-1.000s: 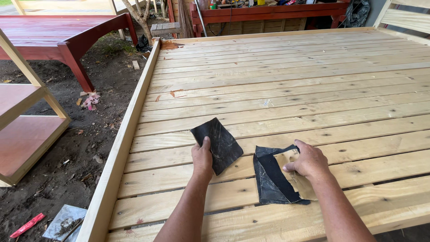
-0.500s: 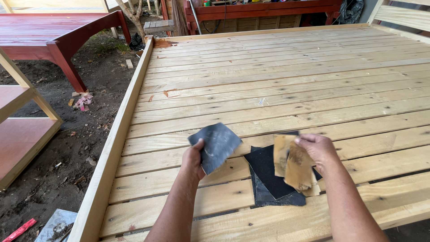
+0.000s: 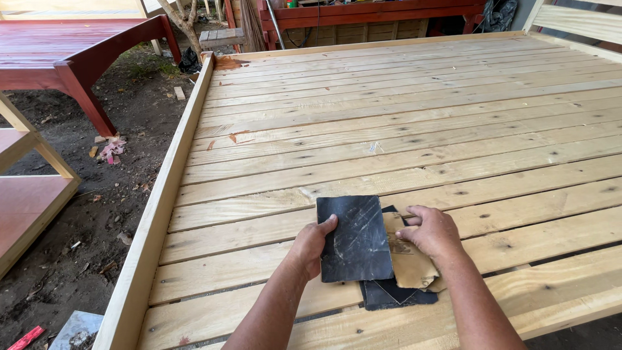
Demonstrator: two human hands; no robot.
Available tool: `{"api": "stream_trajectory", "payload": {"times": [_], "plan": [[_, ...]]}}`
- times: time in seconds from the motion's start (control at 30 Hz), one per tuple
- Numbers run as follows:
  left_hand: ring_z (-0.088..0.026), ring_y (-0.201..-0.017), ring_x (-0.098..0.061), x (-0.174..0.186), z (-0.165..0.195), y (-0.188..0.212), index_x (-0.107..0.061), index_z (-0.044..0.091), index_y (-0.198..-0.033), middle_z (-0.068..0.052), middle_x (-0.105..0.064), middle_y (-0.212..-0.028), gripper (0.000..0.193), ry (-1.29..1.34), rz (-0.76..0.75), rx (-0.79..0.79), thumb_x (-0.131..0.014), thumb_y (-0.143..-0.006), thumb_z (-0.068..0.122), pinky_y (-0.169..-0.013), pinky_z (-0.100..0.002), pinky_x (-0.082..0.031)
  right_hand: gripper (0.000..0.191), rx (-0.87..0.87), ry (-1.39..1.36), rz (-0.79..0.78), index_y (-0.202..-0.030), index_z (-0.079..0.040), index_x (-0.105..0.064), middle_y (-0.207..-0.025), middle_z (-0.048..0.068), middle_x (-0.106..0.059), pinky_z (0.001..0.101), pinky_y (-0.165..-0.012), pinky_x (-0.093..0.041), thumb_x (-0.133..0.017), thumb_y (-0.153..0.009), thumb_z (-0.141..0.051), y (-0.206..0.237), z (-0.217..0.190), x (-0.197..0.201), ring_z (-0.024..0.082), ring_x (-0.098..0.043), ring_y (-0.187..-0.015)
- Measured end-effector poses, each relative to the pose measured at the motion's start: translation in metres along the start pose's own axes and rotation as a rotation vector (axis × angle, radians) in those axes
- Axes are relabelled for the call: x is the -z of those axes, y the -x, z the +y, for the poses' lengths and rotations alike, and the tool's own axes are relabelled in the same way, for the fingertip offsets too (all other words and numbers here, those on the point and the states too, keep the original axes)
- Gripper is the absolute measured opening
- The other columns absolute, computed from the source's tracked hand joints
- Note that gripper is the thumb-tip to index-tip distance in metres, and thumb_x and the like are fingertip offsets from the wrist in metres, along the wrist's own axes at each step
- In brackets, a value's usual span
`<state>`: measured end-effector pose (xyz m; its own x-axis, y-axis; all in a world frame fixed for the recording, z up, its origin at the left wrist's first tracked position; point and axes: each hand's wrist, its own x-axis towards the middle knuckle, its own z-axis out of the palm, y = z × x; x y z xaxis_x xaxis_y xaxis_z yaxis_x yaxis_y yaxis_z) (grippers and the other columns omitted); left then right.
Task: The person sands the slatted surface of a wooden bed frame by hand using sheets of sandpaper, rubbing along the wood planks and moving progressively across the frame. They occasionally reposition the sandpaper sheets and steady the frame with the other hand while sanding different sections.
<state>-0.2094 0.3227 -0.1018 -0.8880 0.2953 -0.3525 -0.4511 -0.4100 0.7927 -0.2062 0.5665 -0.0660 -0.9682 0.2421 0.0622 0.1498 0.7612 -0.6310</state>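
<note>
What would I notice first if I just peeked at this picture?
Probably the dark sheet of sandpaper near the bottom middle, held by the left hand over pale wooden slats that fill most of the view. Beside it, the right hand rests on a tan sheet lying on more dark sheets. At the upper left, a dark red table stands on bare soil.

A dark rectangular sandpaper sheet [image 3: 355, 238] lies near the front of the pale slatted wooden platform [image 3: 402, 116], overlapping a tan paper-backed sheet [image 3: 408, 259] to its right. The left hand [image 3: 311, 245] grips its left edge; the right hand [image 3: 433, 231] rests on the tan sheet. A red wooden table [image 3: 71, 48] stands far left on the dirt ground [image 3: 97, 214].
</note>
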Motion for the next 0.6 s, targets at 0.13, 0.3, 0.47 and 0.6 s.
{"api": "stream_trajectory", "payload": {"times": [0.13,0.3,0.47,0.6], "plan": [[-0.029,-0.1,-0.073,0.008,0.005,-0.006,-0.057,-0.005,-0.13,-0.021,-0.071,-0.116,0.05,0.14,0.052,0.033,-0.048,-0.104,0.036,-0.092,-0.048,-0.059,0.078,-0.05,-0.245,-0.075,-0.142,-0.014,-0.061,-0.116,0.013,-0.076,0.0324,-0.088,-0.063,-0.085,-0.07,0.005,-0.011,0.004,-0.012,0.02,-0.076,-0.098],[-0.032,-0.107,-0.073,0.004,0.014,0.0,-0.052,-0.006,-0.137,-0.025,-0.069,-0.12,0.055,0.15,0.094,0.06,-0.047,-0.102,0.036,-0.095,-0.051,-0.058,0.08,-0.06,-0.397,-0.196,-0.145,-0.012,-0.057,-0.117,0.015,-0.076,0.0324,-0.085,-0.064,-0.082,-0.072,0.009,-0.027,0.018,-0.015,0.02,-0.077,-0.097],[-0.032,-0.107,-0.072,-0.007,0.018,0.007,-0.051,-0.006,-0.138,-0.027,-0.069,-0.119,0.056,-0.015,0.131,0.122,-0.051,-0.101,0.036,-0.098,-0.052,-0.057,0.075,-0.013,-0.224,-0.248,-0.139,-0.01,-0.065,-0.12,0.012,-0.076,0.0348,-0.094,-0.06,-0.088,-0.069,0.0,-0.032,0.019,-0.021,0.02,-0.075,-0.106],[-0.033,-0.105,-0.073,-0.008,0.014,-0.001,-0.052,-0.008,-0.136,-0.028,-0.069,-0.118,0.057,0.048,0.102,0.085,-0.051,-0.101,0.037,-0.097,-0.051,-0.058,0.066,-0.063,-0.04,-0.288,-0.133,-0.008,-0.069,-0.123,0.008,-0.076,0.0361,-0.102,-0.057,-0.091,-0.07,-0.008,-0.03,0.011,-0.021,0.021,-0.073,-0.113]]}}
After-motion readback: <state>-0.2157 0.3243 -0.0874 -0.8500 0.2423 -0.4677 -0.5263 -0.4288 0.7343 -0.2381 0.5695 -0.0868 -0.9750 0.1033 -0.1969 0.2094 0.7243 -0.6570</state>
